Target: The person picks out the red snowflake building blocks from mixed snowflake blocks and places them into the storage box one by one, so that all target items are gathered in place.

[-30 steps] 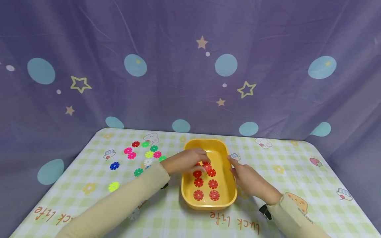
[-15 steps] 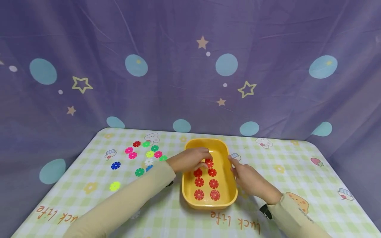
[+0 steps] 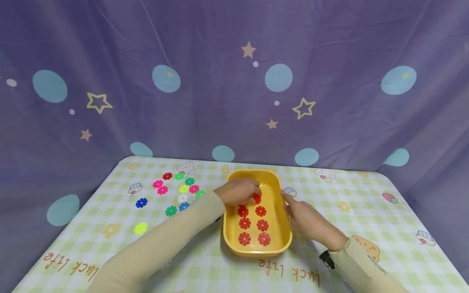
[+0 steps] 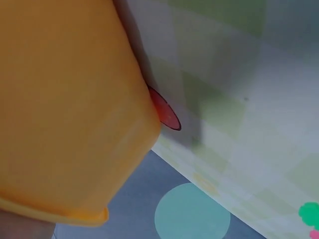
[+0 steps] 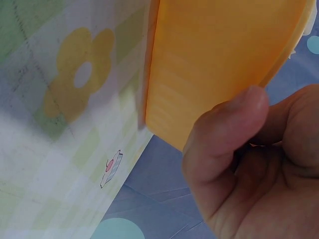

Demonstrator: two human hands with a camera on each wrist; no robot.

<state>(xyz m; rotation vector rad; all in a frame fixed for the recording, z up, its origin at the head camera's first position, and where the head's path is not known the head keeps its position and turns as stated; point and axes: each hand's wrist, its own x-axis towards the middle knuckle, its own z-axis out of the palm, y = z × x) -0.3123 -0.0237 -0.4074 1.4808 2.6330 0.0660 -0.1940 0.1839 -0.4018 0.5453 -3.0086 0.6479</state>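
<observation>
Inside a yellow plastic tray (image 3: 230, 244), several red snowflake discs (image 3: 244, 239) lie flat in two columns. My left hand (image 3: 238, 191) reaches in over the far left part of the tray, fingers bent downward. Its thumb tip is right at the far red disc (image 3: 257, 199); I cannot tell whether the fingers pinch it. On the right side my right hand (image 3: 307, 221) holds the tray rim, a finger over the edge. The right wrist view shows the bent finger (image 5: 224, 129) close against the tray's outer wall (image 5: 214, 55). In the left wrist view the tray wall (image 4: 65, 109) hides most of the left hand.
Left of the tray, loose snowflake discs (image 3: 182, 198) in pink, green, white, blue and yellow are scattered on the checked tablecloth (image 3: 366, 228). A dark red disc (image 3: 167, 176) lies at the back. Behind the table hangs a purple curtain (image 3: 205, 122).
My left hand has shifted slightly right and away over the tray, uncovering more of the red disc columns. The far red disc has moved a little right. My right hand stays at the rim.
</observation>
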